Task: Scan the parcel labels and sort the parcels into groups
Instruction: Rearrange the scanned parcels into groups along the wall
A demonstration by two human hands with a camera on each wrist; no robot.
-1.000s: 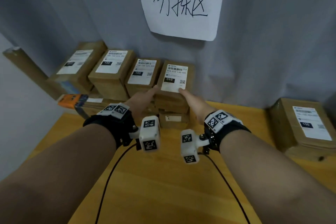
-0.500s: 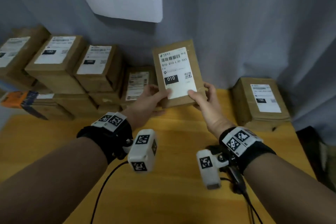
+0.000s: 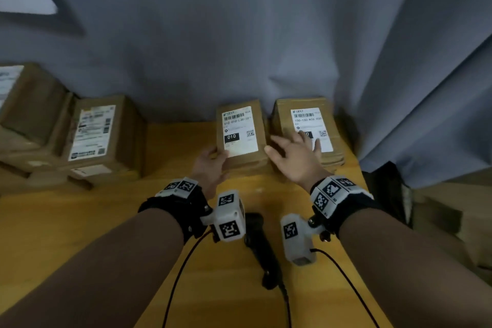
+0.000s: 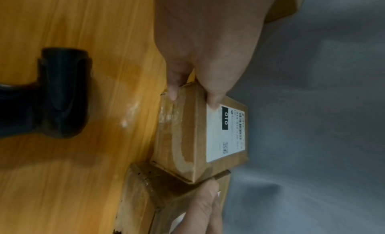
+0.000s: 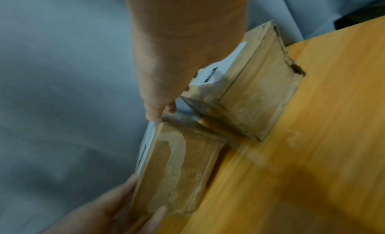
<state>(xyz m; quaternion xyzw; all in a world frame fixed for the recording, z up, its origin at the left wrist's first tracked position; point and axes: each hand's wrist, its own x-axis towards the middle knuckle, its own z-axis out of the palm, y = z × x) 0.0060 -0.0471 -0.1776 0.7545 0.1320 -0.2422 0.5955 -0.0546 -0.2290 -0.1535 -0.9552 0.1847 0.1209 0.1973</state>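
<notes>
A brown parcel labelled 010 (image 3: 241,133) lies at the back of the wooden table (image 3: 106,221), close beside a parcel labelled 150 (image 3: 306,120) on its right. My left hand (image 3: 221,158) pinches the 010 parcel's near left corner, thumb on the label and fingers on the side (image 4: 192,97). My right hand (image 3: 295,146) is spread flat over the near part of the 150 parcel (image 5: 256,92), holding nothing. Its thumb is near the 010 parcel (image 5: 177,168). A black handheld scanner (image 3: 259,242) lies on the table between my wrists.
A pile of labelled parcels (image 3: 90,136) stands at the left back. A grey curtain (image 3: 239,34) hangs right behind the table. The table's right edge runs just past the 150 parcel; more cardboard boxes (image 3: 452,226) sit lower at the right. Cables trail from both wrists.
The 010 parcel went from the left pile, up in both hands, then down beside the 150 parcel at the right. My right hand has let go and spread out.
</notes>
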